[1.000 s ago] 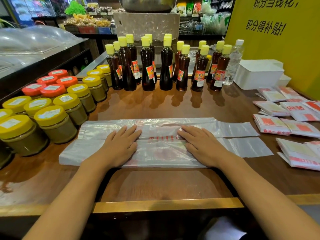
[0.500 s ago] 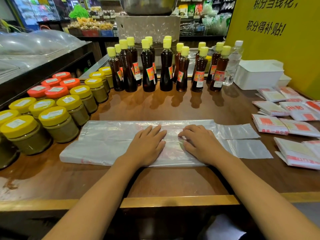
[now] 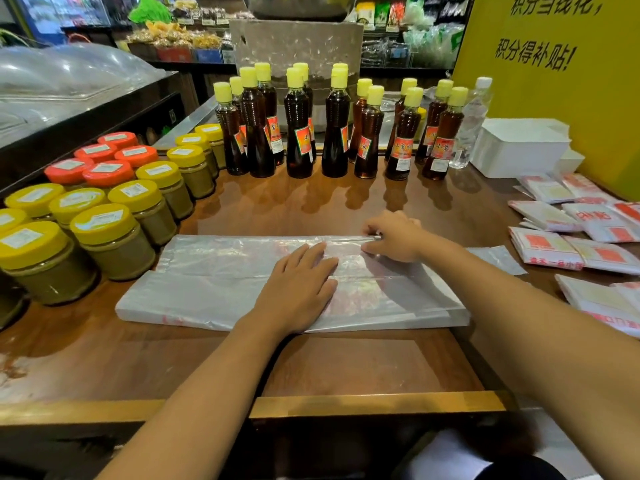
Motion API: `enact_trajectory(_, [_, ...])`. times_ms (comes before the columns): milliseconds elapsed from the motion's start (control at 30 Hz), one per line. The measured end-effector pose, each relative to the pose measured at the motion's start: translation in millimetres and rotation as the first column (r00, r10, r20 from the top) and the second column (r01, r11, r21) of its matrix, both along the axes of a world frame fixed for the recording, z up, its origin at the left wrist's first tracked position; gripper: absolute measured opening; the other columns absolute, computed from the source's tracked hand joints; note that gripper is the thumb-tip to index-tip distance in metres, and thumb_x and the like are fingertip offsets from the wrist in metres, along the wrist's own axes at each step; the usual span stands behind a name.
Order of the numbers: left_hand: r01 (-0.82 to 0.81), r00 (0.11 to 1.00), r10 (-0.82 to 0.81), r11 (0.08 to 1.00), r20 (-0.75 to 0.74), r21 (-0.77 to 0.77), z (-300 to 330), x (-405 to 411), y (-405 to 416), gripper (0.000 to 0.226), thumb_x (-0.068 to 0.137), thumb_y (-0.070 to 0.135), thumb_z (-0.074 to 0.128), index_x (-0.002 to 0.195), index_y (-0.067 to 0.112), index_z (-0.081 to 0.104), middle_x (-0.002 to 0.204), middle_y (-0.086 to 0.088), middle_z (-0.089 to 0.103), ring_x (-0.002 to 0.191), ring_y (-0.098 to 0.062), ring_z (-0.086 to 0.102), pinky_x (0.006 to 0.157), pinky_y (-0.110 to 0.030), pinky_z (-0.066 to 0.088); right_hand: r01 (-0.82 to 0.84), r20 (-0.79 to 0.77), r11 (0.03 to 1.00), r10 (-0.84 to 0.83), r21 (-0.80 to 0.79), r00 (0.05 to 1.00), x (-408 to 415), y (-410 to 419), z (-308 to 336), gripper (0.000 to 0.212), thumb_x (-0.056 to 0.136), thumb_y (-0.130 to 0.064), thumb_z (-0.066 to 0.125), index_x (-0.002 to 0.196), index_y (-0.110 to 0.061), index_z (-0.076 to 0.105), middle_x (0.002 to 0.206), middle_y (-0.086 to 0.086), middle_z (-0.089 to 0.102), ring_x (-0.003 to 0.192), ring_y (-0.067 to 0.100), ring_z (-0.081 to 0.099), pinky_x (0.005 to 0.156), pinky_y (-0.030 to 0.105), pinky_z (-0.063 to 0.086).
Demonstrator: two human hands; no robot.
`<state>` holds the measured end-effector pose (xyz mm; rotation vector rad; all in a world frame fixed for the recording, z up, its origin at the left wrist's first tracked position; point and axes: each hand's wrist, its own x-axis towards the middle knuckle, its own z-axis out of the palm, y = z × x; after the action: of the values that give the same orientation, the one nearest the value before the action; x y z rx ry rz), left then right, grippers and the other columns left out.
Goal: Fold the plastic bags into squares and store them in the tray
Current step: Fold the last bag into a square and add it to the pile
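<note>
On my wooden counter [image 3: 346,209] lie a flat bag [image 3: 214,278], jars [image 3: 114,220], bottles [image 3: 298,133], a white tray [image 3: 519,150] and folded bags [image 3: 571,237].

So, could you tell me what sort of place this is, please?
Most likely a food shop counter: rows of labelled dark sauce bottles and yellow-lidded jars stand on the wooden counter, with stocked shelves behind.
</note>
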<state>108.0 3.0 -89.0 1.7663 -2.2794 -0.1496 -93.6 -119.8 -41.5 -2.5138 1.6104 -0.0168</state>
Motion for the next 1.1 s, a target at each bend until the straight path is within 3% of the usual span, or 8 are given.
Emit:
enact_trajectory(67, [-0.009,0.999,0.008,0.999,-0.048,-0.034,-1,1,-1,0.038,0.105,0.041,0.037,0.14,0.03,0.045,0.164,0.002,0.022,0.149,-0.02,0.015,0.119,-0.04,0.012,0.018,0.026,0.998,-0.019,0.06,0.999,2,-6,4,0.022,0.091,-0.05,0.065,0.095,-0.033,0.053,0.104,-0.002,0.057,0.105,0.029,0.052,0.088,0.045,0.043])
enact_trajectory(133, [-0.007,0.999,0.005,0.999,-0.049,-0.042,0,0,0,0.043,0.104,0.041,0.038,0.146,0.028,0.04,0.161,0.005,0.026,0.146,-0.019,0.019,0.118,-0.041,0.013,0.041,0.002,0.996,-0.041,0.083,0.999,7,-4,8,0.027,0.09,-0.048,0.068,0.109,-0.032,0.057,0.118,0.002,0.059,0.113,0.03,0.051,0.098,0.05,0.044])
enact_trajectory(200, [-0.001,1.0,0.001,0.999,-0.014,-0.039,-1,0,0,0.048,0.105,0.04,0.035,0.151,0.025,0.033,0.16,0.007,0.028,0.145,-0.019,0.021,0.116,-0.041,0.015,0.049,0.008,0.999,-0.049,-0.004,0.999,18,17,10,0.041,0.094,-0.044,0.063,0.131,-0.03,0.054,0.133,0.002,0.049,0.126,0.029,0.042,0.108,0.048,0.033])
enact_trajectory(333, [0.0,1.0,0.002,0.998,0.027,-0.065,-1,1,2,0.044,0.106,0.037,0.031,0.148,0.022,0.037,0.158,0.006,0.031,0.143,-0.018,0.026,0.113,-0.04,0.02,-0.036,0.227,0.979,0.082,-0.2,0.971,37,95,-7,0.044,0.102,-0.039,0.047,0.144,-0.028,0.041,0.148,-0.005,0.037,0.139,0.018,0.03,0.12,0.044,0.012])
enact_trajectory(467, [0.005,0.996,0.002,0.996,0.084,-0.086,-2,0,2,0.043,0.108,0.037,0.028,0.148,0.024,0.038,0.157,0.007,0.032,0.142,-0.016,0.027,0.111,-0.039,0.022,-0.031,0.038,0.993,0.036,-0.114,0.999,21,115,-41,0.053,0.107,-0.045,0.025,0.157,-0.029,0.02,0.166,-0.005,0.013,0.152,0.015,0.009,0.124,0.053,0.002])
enact_trajectory(733, [-0.031,0.991,0.035,0.999,0.133,-0.027,3,-4,4,0.048,0.108,0.038,0.024,0.154,0.026,0.029,0.163,0.009,0.025,0.147,-0.015,0.02,0.113,-0.039,0.018,-0.059,-0.027,0.997,0.057,-0.059,0.998,24,127,-47,0.061,0.105,-0.053,0.013,0.16,-0.032,0.001,0.169,-0.005,-0.006,0.155,0.018,-0.006,0.123,0.054,-0.004])
enact_trajectory(933, [-0.012,0.996,0.007,0.998,0.089,0.059,15,-22,23,0.055,0.109,0.036,0.024,0.161,0.024,0.012,0.169,0.004,0.005,0.156,-0.021,0.002,0.124,-0.044,0.009,-0.071,0.007,0.995,0.071,-0.072,0.997,22,127,-48,0.059,0.106,-0.046,0.015,0.161,-0.028,0.005,0.169,-0.005,-0.004,0.155,0.018,-0.004,0.124,0.052,-0.001])
enact_trajectory(1100, [-0.078,0.977,0.049,0.988,0.206,0.134,4,12,42,0.057,0.108,0.045,0.014,0.162,0.03,0.001,0.169,0.007,-0.006,0.156,-0.018,-0.008,0.125,-0.04,-0.001,-0.074,-0.022,0.996,0.073,-0.04,0.997,21,126,-48,0.061,0.105,-0.052,0.015,0.161,-0.032,0.001,0.169,-0.005,-0.009,0.155,0.018,-0.009,0.123,0.052,-0.004])
